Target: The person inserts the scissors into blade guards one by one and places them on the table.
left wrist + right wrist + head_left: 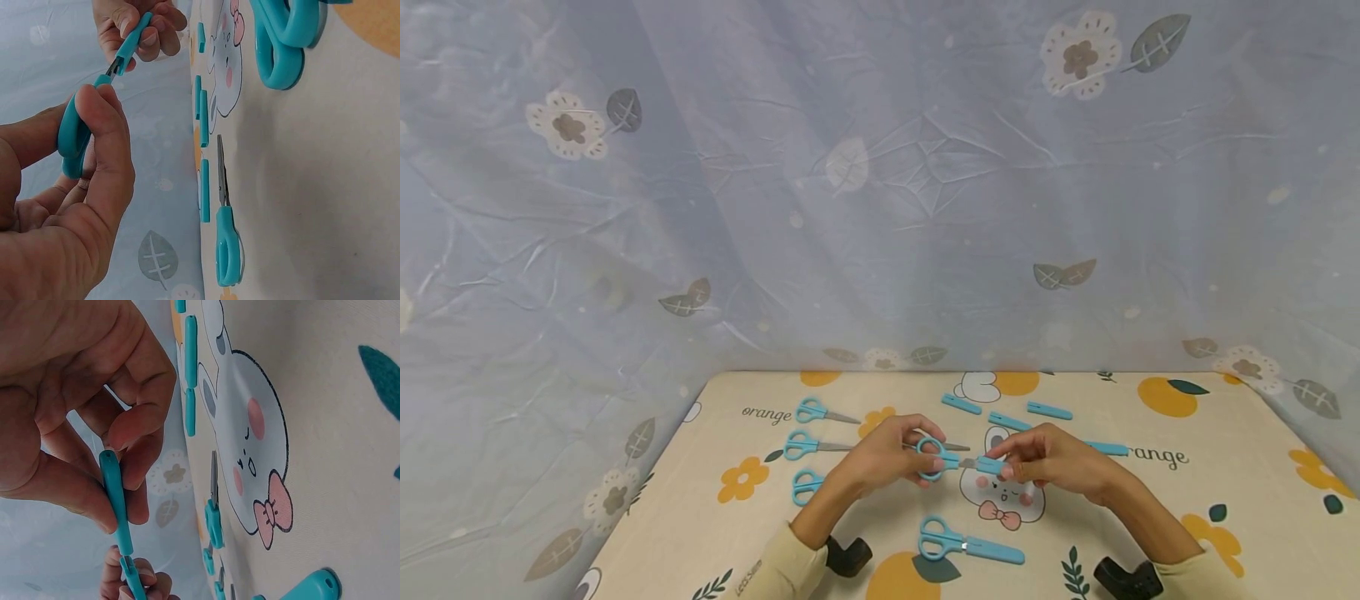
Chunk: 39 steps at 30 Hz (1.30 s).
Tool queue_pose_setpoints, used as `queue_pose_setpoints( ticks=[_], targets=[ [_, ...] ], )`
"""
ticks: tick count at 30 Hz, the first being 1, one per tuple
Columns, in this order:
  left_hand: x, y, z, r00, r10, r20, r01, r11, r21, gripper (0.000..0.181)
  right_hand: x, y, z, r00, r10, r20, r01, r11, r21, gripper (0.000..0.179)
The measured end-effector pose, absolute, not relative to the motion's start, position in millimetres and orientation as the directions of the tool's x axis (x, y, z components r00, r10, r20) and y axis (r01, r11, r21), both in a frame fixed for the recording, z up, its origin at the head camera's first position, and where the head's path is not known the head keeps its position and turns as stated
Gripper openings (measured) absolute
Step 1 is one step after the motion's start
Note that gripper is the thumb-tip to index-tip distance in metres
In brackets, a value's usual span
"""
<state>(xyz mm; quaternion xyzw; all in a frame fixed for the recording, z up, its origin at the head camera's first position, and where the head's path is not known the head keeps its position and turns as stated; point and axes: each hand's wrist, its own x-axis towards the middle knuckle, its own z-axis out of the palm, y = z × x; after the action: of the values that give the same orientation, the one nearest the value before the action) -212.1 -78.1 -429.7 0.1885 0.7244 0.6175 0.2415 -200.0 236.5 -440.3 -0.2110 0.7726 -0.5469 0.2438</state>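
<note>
My left hand holds a pair of light blue scissors by the finger loops, with the blades pointing right. In my right hand, thumb and fingers pinch a matching blue blade cover. The blade tips are inside the cover's mouth, and a short stretch of metal shows between cover and handle. In the left wrist view the scissors' handle and the cover line up, raised off the table. The right wrist view shows the cover between thumb and fingertips.
Nearer the front lies a covered pair of scissors. Bare-bladed scissors lie in a column at the left, partly behind my left arm; one more blade shows past that hand. Several loose covers lie at the back right of the patterned tablecloth.
</note>
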Motion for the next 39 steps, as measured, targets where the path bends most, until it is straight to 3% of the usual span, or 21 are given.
queue_pose_setpoints(
  ticks=[22, 39],
  targets=[
    [-212, -73, -429, -0.819, 0.562, -0.118, -0.025, 0.169, 0.985, 0.025, -200, 234, -438, -0.778, -0.616, -0.125, -0.075, 0.289, -0.954, 0.039],
    [-210, -68, -431, -0.844, 0.515, -0.151, -0.065, 0.182, 0.981, 0.026, -198, 225, -437, -0.835, -0.544, -0.081, -0.156, 0.376, -0.913, 0.028]
  ],
)
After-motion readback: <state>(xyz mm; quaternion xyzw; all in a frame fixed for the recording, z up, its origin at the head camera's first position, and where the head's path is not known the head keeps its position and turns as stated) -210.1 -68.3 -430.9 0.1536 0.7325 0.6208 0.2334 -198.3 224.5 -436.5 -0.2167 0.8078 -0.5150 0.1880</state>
